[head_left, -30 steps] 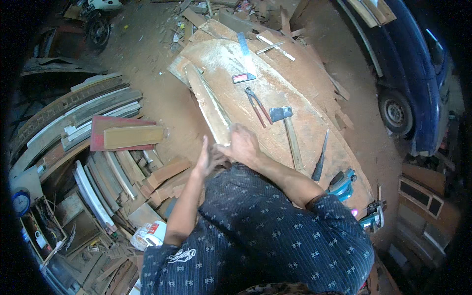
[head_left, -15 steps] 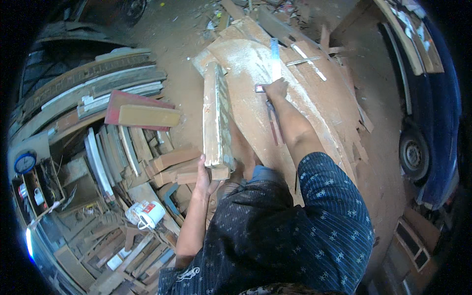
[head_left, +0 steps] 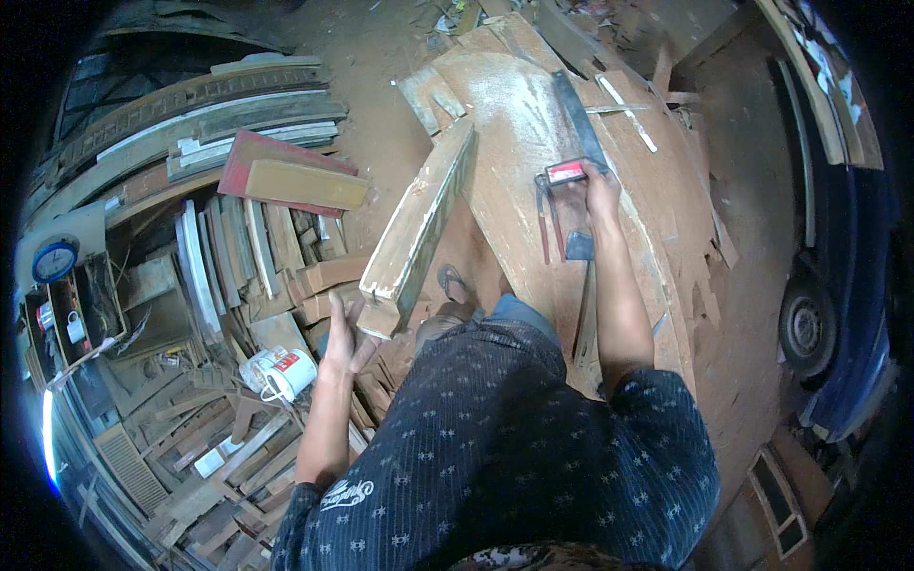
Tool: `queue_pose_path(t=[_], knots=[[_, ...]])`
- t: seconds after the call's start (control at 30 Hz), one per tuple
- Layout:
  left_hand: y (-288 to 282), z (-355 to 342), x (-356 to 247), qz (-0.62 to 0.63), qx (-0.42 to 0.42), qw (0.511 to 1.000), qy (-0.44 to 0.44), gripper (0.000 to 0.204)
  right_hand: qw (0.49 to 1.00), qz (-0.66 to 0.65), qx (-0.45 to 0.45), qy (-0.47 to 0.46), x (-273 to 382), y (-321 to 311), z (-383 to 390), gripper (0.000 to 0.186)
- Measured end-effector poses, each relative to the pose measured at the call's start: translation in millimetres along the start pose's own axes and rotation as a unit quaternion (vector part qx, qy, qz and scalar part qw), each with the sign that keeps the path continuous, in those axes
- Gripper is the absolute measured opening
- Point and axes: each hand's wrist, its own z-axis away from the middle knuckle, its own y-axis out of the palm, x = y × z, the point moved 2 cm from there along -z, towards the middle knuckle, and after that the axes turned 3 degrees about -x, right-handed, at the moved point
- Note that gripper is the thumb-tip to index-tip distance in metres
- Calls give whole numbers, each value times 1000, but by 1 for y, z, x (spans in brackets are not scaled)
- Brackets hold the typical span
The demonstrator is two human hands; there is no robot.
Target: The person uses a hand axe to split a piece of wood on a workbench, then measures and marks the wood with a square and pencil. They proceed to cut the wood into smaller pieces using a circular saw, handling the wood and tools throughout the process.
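A long, thick wooden beam [head_left: 419,219] with worn pale paint slants away from me, its far end at the edge of a large board. My left hand [head_left: 345,341] bears the beam's near end on its fingers, with the thumb standing apart; part of the fingers is hidden under the wood. Over the board, my right hand [head_left: 600,190] is closed around a square with a long blade [head_left: 576,119] and a red-and-black head. Just beside it lies a red-handled tool [head_left: 547,224], probably pincers, and a small dark block [head_left: 579,246].
The large dusty board [head_left: 519,224] spreads out in front of me, with a white strip [head_left: 628,114] on it. Stacked planks [head_left: 228,124] and offcuts fill the left side, near a white bucket [head_left: 289,374]. A blue vehicle [head_left: 852,314] stands at the right.
My right hand has drawn the square nearer and to the right, turning its blade. The beam's near end has swung left with my left hand, so it now lies slanted.
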Motion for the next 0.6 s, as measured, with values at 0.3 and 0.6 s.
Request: queue_pose_path(t=[0.3,0.6], knots=[[77,13,-16,-526,-105,818,208,83,993,14,98,64,-46,-47,95,24],[136,24,-37,-743,-103,510,422,68,981,91,170,-33,-13,2,159,32]])
